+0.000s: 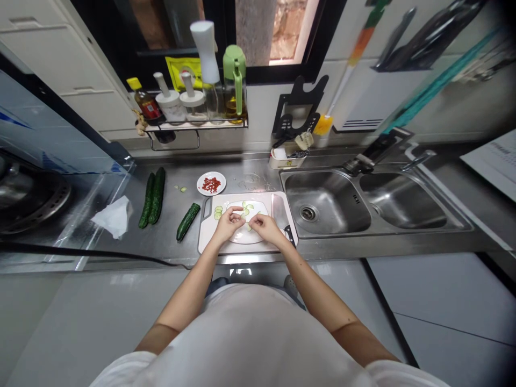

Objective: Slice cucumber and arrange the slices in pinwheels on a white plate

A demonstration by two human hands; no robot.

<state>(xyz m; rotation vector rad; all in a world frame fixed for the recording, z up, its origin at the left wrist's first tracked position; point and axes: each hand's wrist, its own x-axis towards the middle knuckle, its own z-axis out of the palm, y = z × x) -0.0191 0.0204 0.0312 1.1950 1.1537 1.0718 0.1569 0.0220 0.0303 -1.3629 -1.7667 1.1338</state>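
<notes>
A white plate (pixel 242 236) lies on the pale cutting board (pixel 207 239), with several cucumber slices (pixel 249 206) on its far side. Over the plate, my left hand (pixel 229 222) is closed in a pinch with a thin cucumber slice at its fingertips. Close beside it, my right hand (pixel 264 226) also pinches a small pale green slice; the fingers partly cover it. More slices form a short stack (pixel 218 213) on the board's left part. A kitchen knife (pixel 279 210) rests along the board's right side, its black handle toward me.
A cut cucumber (pixel 188 221) lies left of the board, and two whole cucumbers (pixel 152 197) farther left near a white tissue (pixel 114 216). Behind the board stands a small dish (pixel 212 192) of chopped red pieces. The double sink (pixel 328 232) is at right, a condiment rack (pixel 197 126) above.
</notes>
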